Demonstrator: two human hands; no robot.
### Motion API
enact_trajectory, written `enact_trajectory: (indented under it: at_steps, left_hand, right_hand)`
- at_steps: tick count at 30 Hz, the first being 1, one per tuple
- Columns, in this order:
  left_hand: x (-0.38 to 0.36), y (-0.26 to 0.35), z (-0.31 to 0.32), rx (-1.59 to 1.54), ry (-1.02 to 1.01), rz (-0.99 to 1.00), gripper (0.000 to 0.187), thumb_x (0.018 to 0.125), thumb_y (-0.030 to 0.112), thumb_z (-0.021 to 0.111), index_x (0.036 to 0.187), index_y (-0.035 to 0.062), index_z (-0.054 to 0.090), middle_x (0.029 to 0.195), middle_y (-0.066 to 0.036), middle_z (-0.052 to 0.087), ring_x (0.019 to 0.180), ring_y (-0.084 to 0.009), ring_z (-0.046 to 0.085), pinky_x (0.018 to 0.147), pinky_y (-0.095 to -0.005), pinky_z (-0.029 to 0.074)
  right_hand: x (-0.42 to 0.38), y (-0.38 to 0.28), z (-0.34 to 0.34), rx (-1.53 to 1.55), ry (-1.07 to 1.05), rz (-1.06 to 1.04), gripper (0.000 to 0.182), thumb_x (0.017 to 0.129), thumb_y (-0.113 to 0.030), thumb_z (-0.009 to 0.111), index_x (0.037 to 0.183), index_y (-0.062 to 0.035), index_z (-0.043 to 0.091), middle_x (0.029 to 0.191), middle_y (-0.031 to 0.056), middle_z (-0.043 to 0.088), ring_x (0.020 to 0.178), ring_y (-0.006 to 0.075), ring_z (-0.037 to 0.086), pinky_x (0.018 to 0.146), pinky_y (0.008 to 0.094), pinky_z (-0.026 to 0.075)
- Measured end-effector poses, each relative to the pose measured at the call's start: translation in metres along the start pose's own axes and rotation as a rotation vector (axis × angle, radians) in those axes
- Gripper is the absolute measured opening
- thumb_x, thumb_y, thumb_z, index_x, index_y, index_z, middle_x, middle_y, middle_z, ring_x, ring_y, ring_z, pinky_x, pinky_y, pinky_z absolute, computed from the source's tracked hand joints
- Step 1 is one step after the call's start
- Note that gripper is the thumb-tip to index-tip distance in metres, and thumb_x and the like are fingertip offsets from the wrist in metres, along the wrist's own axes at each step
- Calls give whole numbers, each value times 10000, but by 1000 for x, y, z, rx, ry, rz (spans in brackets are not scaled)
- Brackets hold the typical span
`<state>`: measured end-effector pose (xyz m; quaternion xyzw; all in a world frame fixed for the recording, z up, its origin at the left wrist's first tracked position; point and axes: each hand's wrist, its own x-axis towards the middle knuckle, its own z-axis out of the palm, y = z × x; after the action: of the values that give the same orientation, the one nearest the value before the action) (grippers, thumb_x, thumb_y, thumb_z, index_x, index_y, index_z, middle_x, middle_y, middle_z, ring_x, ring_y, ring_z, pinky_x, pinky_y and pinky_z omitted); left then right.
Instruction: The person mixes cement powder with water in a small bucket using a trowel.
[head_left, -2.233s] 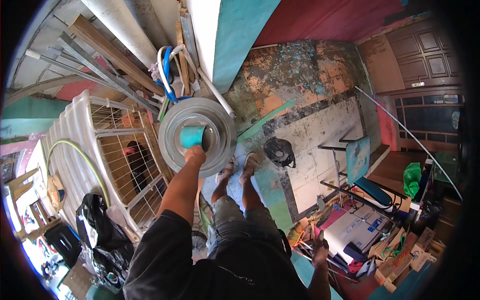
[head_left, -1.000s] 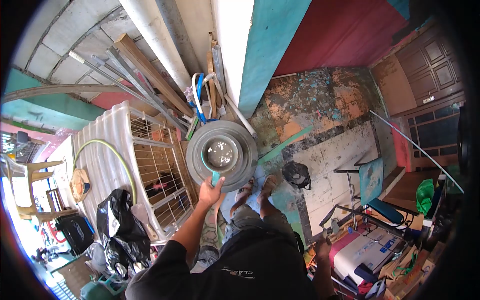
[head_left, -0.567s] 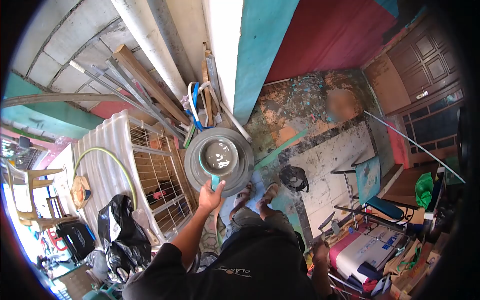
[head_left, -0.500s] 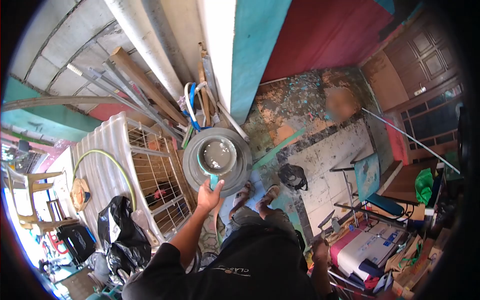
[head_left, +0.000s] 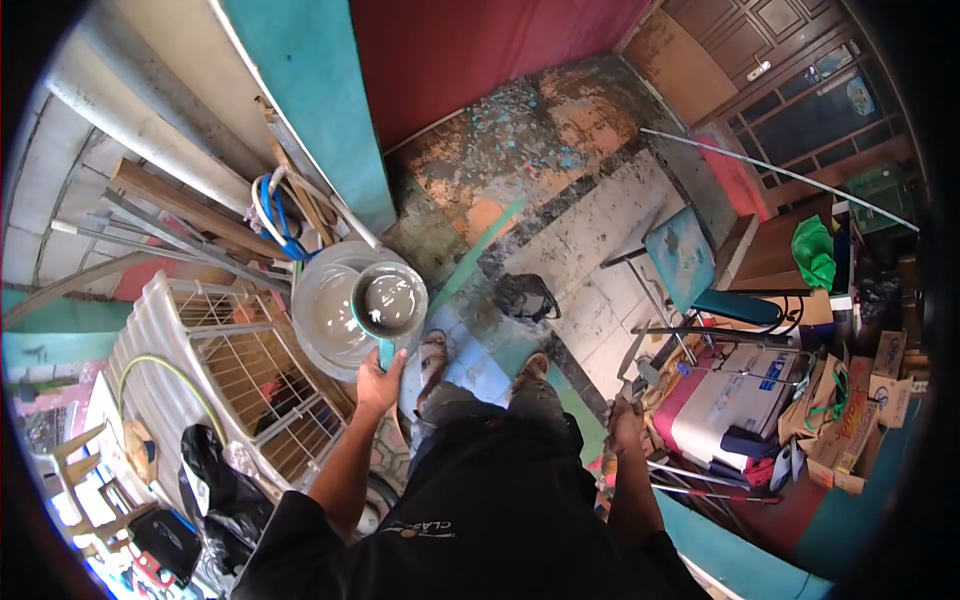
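My left hand is closed around the teal handle of a dipper. Grey, watery liquid fills the dipper, which overlaps the right rim of a wide grey basin. More of the same grey liquid lies in that basin. Low on the right, my right hand is closed on a dark, thin-bladed tool that resembles a trowel and points away from me. The tool's handle is mostly hidden in the fingers.
A wire cage stands left of the basin, with pipes and planks behind. A black plastic bag lies on the tiles. To the right are a teal chair, a suitcase and cardboard boxes.
The dipper has shifted from the basin's middle to its right rim, in my left hand. My view has swung right. The right hand, with its tool, shows more fully.
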<state>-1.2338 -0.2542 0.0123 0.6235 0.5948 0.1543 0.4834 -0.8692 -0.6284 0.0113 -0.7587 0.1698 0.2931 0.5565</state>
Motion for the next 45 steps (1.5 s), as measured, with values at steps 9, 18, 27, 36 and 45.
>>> enact_trajectory:
  at_steps: [9,18,27,36,45]
  left_hand:
    - [-65,19,129,61,16,-91,464,930,451,720,1020,-5,719,774,-200,715,727,-262,711,729,-424,542]
    - [-55,-2,309,-220,68,-386,415,960,402,739,835,30,604,613,-32,581,507,-128,539,493,-314,449]
    - [65,-178,441,-208,44,-431,355,945,334,761,828,40,599,593,-26,572,469,-130,528,453,-328,443]
    - [183,-346,587,-420,237,-405,317,993,335,703,906,57,576,580,-29,528,419,-157,487,383,-336,378]
    - [246,-432,683,-399,408,-300,670,974,407,714,1316,-141,536,659,-97,609,483,-200,571,469,-361,465]
  right_hand:
    - [109,-33,-53,-50,-168,57,175,947,-280,704,958,-162,574,716,-22,570,551,110,529,475,286,417]
    - [247,-37,-61,-196,-250,68,203,990,-301,631,1036,-126,541,698,-6,534,512,99,492,478,272,419]
    - [368,55,29,14,-236,24,220,957,-285,678,1028,-139,529,749,13,546,525,139,524,453,300,455]
    - [500,139,153,76,-495,-232,251,991,-278,617,1115,-68,559,806,48,583,598,144,556,541,297,471]
    - [491,130,197,109,-733,-337,218,1045,-246,524,1173,-74,566,824,52,592,654,148,569,555,295,477]
